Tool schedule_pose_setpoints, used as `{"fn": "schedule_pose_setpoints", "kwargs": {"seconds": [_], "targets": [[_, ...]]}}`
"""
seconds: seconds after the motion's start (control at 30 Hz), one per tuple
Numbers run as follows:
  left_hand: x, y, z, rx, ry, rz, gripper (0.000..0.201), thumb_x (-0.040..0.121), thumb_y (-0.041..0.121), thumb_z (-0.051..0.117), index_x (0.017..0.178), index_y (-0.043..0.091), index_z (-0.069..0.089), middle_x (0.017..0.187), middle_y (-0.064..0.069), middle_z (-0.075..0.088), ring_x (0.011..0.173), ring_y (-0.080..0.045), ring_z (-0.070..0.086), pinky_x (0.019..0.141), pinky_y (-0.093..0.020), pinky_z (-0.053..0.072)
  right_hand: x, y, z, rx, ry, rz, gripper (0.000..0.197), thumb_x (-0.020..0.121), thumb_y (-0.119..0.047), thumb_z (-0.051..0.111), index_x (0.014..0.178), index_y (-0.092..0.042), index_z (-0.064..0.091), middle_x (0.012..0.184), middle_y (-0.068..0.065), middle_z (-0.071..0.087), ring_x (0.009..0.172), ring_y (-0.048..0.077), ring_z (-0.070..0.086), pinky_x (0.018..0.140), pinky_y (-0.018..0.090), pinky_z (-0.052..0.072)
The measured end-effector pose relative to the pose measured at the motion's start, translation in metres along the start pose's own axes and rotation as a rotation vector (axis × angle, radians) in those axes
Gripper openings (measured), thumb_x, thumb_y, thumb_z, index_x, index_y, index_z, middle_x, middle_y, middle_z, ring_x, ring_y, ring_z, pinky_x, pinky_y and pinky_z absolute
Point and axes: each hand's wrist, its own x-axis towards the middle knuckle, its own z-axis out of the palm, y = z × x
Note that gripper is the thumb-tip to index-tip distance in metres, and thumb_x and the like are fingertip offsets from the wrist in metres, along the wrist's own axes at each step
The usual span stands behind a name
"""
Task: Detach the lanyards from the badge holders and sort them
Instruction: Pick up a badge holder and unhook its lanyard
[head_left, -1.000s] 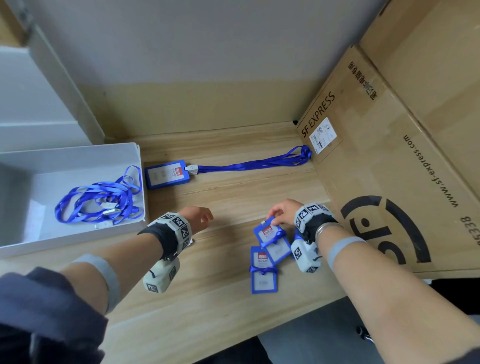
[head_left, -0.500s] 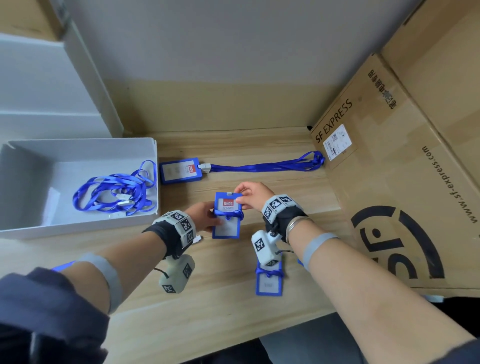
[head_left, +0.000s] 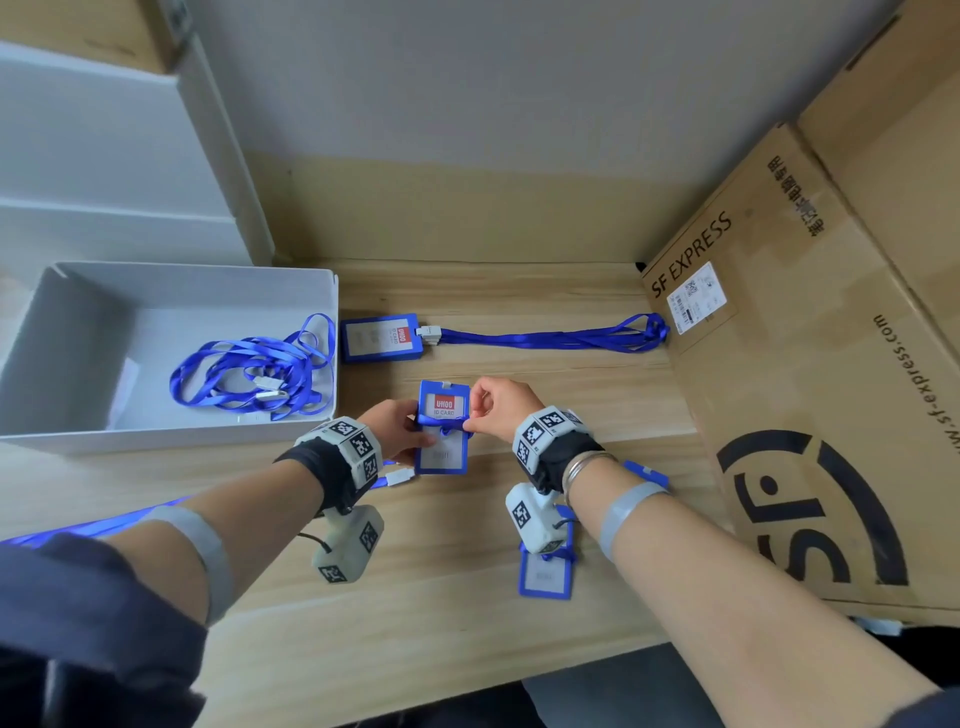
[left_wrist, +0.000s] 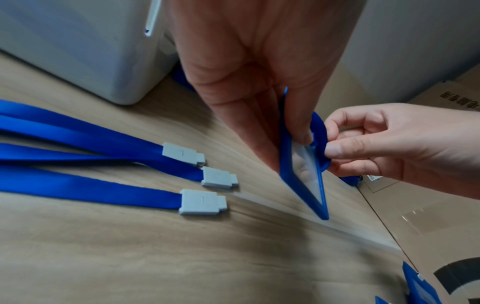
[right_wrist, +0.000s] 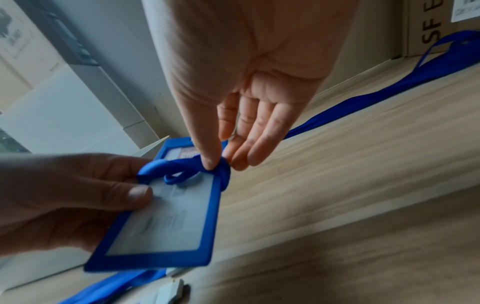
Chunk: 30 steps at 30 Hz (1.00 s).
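Several detached lanyards (head_left: 249, 371) already lay tangled in the white bin (head_left: 62, 332) at your far left, and three more lanyard ends with grey clips (left_wrist: 200, 202) rested on the wooden table (head_left: 441, 634) beside your left forearm, so by my reading the sorting was well under way. Your left hand (head_left: 397, 434) gripped the blue badge holder (head_left: 442, 428) by its left edge, thumb pressed on its clear window. A blue strap (right_wrist: 182, 167) was wrapped and tied across the holder's middle. Your right hand (head_left: 501, 408) pinched that strap at the holder's right edge between thumb and fingertips. Behind the hands, one holder with its lanyard attached (head_left: 382, 338) lay stretched toward the SF Express carton (head_left: 810, 364). Under your right forearm, another wrapped holder (head_left: 545, 574) waited near the table's front edge. I'd judge at least these three holders were left to free.
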Motion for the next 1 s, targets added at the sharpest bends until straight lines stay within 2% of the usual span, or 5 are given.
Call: {"fn": "schedule_pose_setpoints", "kwargs": {"seconds": [0.17, 0.4, 0.63, 0.93, 1.0], "targets": [[-0.002, -0.001, -0.007, 0.007, -0.01, 0.02, 0.038, 0.087, 0.009, 0.06, 0.124, 0.011, 0.052, 0.116, -0.014, 0.064, 0.103, -0.03, 0.065, 0.084, -0.038, 0.056, 0.003, 0.003, 0.003, 0.038, 0.01, 0.037, 0.023, 0.078, -0.008, 0.064, 0.069, -0.022, 0.049, 0.071, -0.003, 0.063, 0.069, 0.015, 0.061, 0.057, 0.017, 0.044], [-0.003, 0.0, -0.011, 0.048, -0.071, 0.052, 0.039, 0.088, 0.008, 0.058, 0.126, 0.012, 0.05, 0.115, -0.011, 0.063, 0.11, -0.029, 0.061, 0.087, -0.04, 0.054, 0.008, 0.01, -0.001, 0.15, -0.072, 0.154, 0.017, 0.084, 0.001, 0.057, 0.096, -0.006, 0.067, 0.083, 0.012, 0.071, 0.069, 0.017, 0.066, 0.075, 0.027, 0.058], [-0.002, -0.001, -0.012, 0.103, -0.147, 0.055, 0.036, 0.087, 0.005, 0.059, 0.115, 0.023, 0.045, 0.095, 0.0, 0.06, 0.102, -0.024, 0.06, 0.081, -0.036, 0.055, 0.009, 0.022, -0.001, 0.322, -0.066, 0.222, 0.024, 0.083, 0.002, 0.062, 0.067, -0.016, 0.061, 0.096, 0.023, 0.07, 0.063, 0.016, 0.064, 0.075, 0.026, 0.057], [-0.001, -0.004, 0.0, 0.317, -0.206, 0.027, 0.047, 0.081, 0.004, 0.065, 0.106, 0.021, 0.03, 0.077, 0.003, 0.06, 0.071, -0.019, 0.062, 0.06, -0.025, 0.056, 0.018, 0.017, -0.01, 0.43, 0.109, 0.121, 0.01, 0.089, -0.002, 0.056, 0.09, -0.009, 0.063, 0.073, 0.003, 0.065, 0.064, 0.01, 0.064, 0.061, 0.012, 0.054], [0.001, -0.005, 0.002, 0.347, -0.188, 0.01, 0.048, 0.08, 0.005, 0.067, 0.106, 0.021, 0.029, 0.08, 0.0, 0.061, 0.075, -0.024, 0.061, 0.068, -0.033, 0.057, 0.02, 0.014, -0.014, 0.431, 0.156, 0.097, 0.015, 0.089, -0.002, 0.054, 0.083, -0.014, 0.06, 0.071, -0.002, 0.062, 0.063, 0.01, 0.063, 0.062, 0.014, 0.054]]}}
